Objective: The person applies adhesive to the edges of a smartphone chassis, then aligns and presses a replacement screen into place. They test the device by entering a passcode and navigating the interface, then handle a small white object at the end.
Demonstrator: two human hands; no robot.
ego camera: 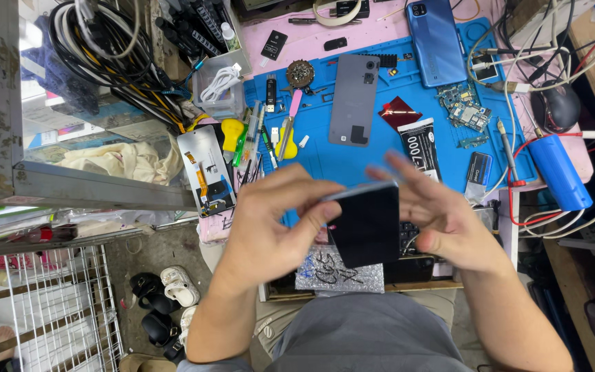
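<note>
From the head camera, a person sits at a crowded bench and holds a dark phone (pixel 366 224) up in both hands, just in front of the blue mat (pixel 352 155).

The phone could slip. Only fingertips grip its thin edges, and the right hand looks blurred, as if it is moving fast. If it falls, I think it lands on the silver bag (pixel 339 272) right under it, or bounces off the bench to the floor where the shoes (pixel 163 293) lie. The glass could crack. A hard squeeze at one corner could also bend it.

The left hand (pixel 277 220) curls around the phone's left edge, thumb on the top corner and fingers bent behind it. It is closed on the phone. The right hand (pixel 442 213) is at the phone's right edge with its fingers spread wide and pointing up toward the mat. It touches the phone's side, but the blur hides how firmly it grips.

Past the phone, on the mat, lie a grey back cover (pixel 354 100), a glue tube (pixel 421 146) and a small green board (pixel 464 110). A blue phone (pixel 436 41) rests at the mat's far edge.
</note>
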